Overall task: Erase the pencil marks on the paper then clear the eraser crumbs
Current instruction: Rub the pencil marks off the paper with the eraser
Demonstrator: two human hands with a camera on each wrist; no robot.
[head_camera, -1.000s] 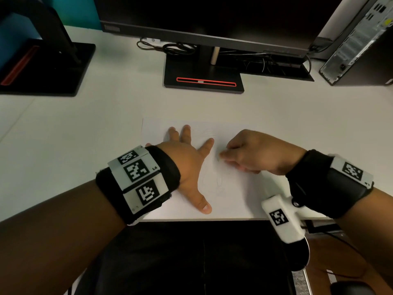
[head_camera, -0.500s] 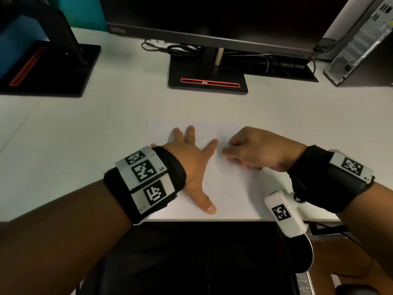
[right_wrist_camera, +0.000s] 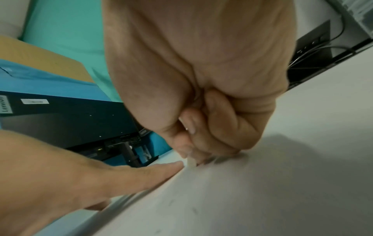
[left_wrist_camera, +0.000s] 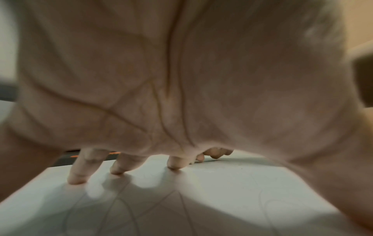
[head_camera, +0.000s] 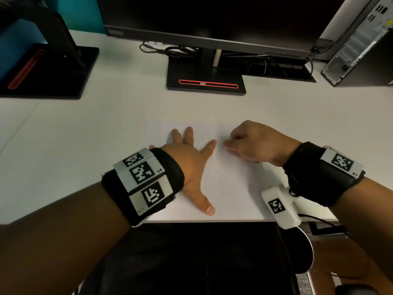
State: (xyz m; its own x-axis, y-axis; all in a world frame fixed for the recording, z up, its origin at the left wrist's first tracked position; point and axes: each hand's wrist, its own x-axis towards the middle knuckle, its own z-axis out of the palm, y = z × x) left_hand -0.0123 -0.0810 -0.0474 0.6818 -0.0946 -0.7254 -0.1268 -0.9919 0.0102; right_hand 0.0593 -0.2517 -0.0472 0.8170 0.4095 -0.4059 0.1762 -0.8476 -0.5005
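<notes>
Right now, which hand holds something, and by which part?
The right hand pinches a small eraser by its upper part; the left hand only presses the paper.

A white desk (head_camera: 85, 145) carries a sheet of paper (head_camera: 234, 188) at its near edge, under the right hand's (head_camera: 255, 143) pinch. Beyond that grip stands a black monitor base (head_camera: 206, 81) (red slot in front), with cables (head_camera: 170, 50) behind; a second base (head_camera: 49, 73) sits far left, a computer tower (head_camera: 361, 45) far right.

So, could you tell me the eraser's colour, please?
The eraser is whitish; right wrist view shows it best.
</notes>
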